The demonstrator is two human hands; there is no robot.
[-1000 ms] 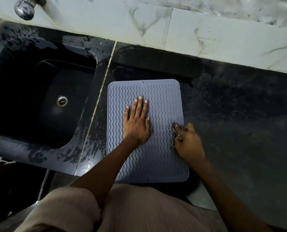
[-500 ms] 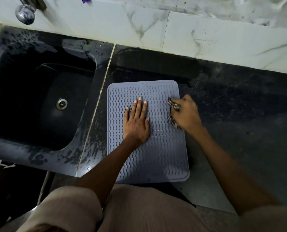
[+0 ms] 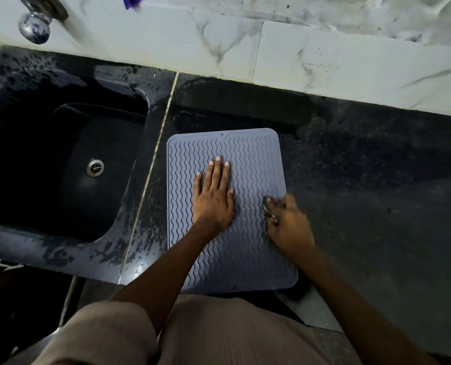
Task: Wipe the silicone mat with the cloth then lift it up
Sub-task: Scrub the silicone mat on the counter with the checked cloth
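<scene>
Cloth [image 3: 269, 212] mostly hidden under right hand [image 3: 287, 225], blurred, only dark edge showing. Left hand [image 3: 214, 196] flat, fingers straight, pressing mat [image 3: 245, 246] middle. Right hand curled round cloth at mat's right edge. Mat flat on worktop [image 3: 377, 206], under both hands. Right hand nearer body than half second ago.

Dim, cool-toned view. Wall tiles [image 3: 324, 56] brightest, lit from above. Sink [image 3: 61, 159] basin nearly black. Wet glare on table [image 3: 137, 270] front edge. Right hand [image 3: 289, 225] motion-blurred. Wide-angle bending at edges.
</scene>
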